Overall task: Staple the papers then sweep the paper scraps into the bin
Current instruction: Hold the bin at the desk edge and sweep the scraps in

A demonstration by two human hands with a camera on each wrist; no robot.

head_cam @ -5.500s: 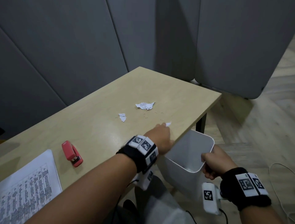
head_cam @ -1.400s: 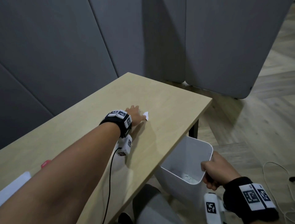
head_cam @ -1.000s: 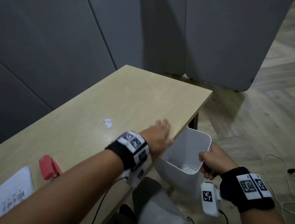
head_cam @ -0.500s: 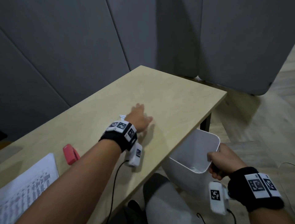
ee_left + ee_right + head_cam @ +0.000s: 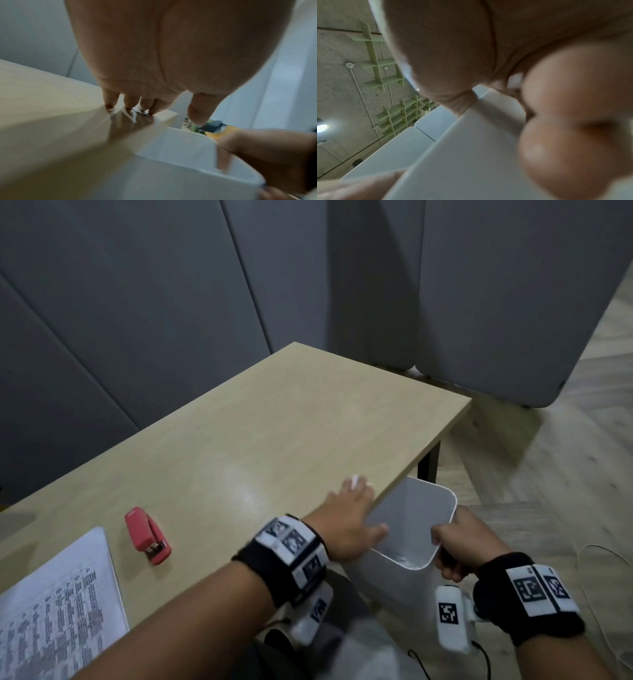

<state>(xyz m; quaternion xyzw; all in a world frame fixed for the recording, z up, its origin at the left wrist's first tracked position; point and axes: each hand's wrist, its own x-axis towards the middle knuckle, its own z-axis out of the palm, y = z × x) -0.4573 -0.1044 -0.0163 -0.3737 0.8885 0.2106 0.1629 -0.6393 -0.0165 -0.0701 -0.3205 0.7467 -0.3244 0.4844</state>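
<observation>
The left hand [image 5: 346, 520] lies flat on the pale wooden table [image 5: 274, 422] at its near edge, fingers straight and spread, with a small white paper scrap [image 5: 356, 480] showing just beyond the fingertips; this flat palm serves as a scraper to drag the scrap off the edge. The right hand [image 5: 460, 542] has its grip clamped on the rim of the white plastic bin [image 5: 416, 508], holding it up against and below the table edge so whatever falls lands inside; some scraps seem to lie at its bottom. The red stapler [image 5: 147, 534] and the printed white papers [image 5: 58, 604] rest well to the left, out of the sweep's path.
</observation>
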